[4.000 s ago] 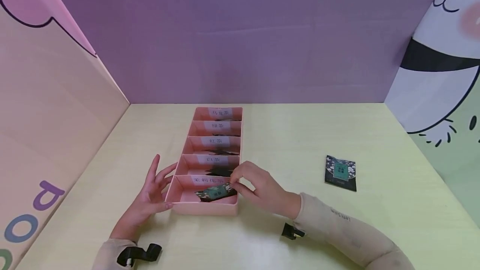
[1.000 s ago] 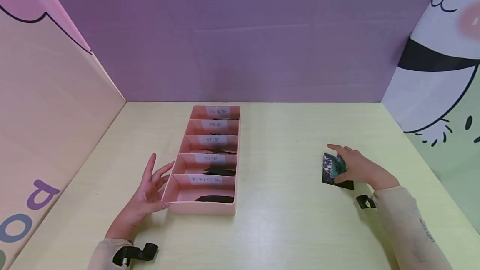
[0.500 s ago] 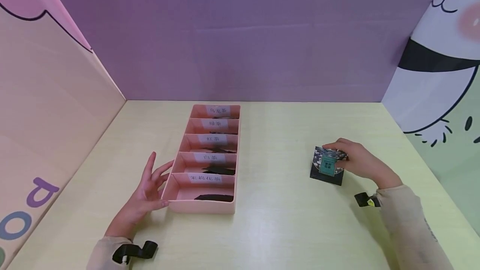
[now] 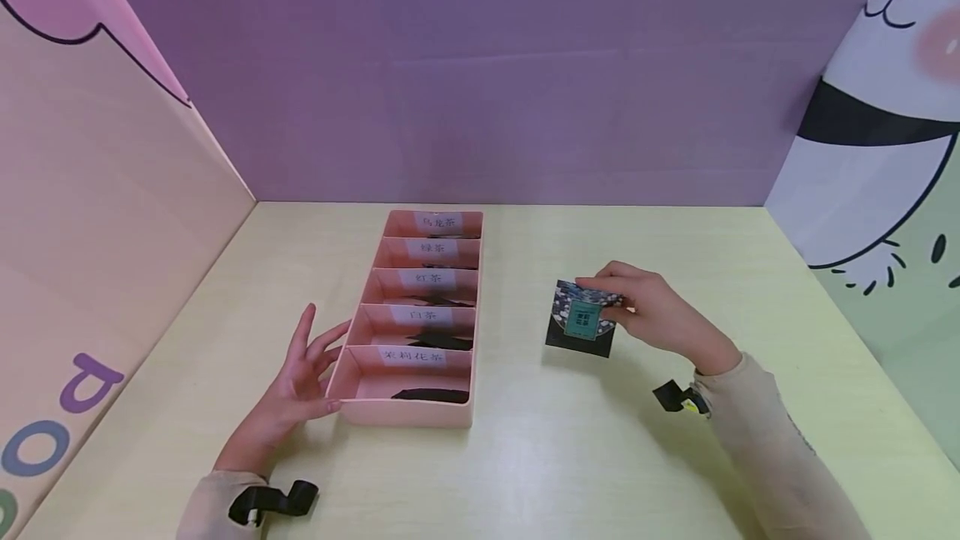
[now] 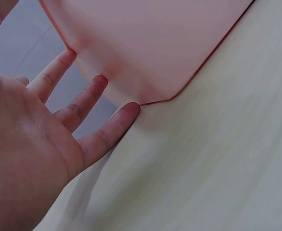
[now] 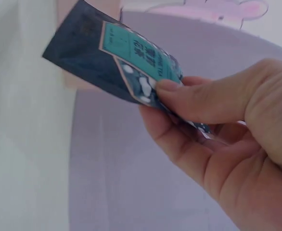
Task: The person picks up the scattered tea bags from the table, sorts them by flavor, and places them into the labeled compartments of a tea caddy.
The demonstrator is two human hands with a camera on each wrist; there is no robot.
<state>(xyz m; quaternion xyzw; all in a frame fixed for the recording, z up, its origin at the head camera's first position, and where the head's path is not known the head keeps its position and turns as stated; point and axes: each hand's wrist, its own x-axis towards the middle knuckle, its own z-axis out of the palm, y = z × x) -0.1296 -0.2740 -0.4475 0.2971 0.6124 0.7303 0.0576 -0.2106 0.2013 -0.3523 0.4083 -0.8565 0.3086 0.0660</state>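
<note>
My right hand [image 4: 656,311] pinches a dark tea bag packet [image 4: 581,319] between thumb and fingers, above the table to the right of the box. A teal label and white floral print show on the packet [image 6: 117,53] in the right wrist view. My left hand [image 4: 296,390] has its fingers spread, with fingertips against the left side of a long pink divided box [image 4: 405,415]. In the left wrist view, fingertips [image 5: 131,109] touch the pink wall near its corner. Dark packets lie in the box's compartments, one packet [image 4: 431,395] in the nearest.
Labels with Chinese characters, such as the front label [image 4: 412,356], mark the compartments. The pale wooden table [image 4: 517,457] meets a purple wall [image 4: 510,82] at the back. Printed panels with cartoon figures stand on both sides.
Earlier my right hand held a packet over the nearest compartment, then reached right to the packet on the table. It has lifted that packet and moved it left. My left hand stayed at the box.
</note>
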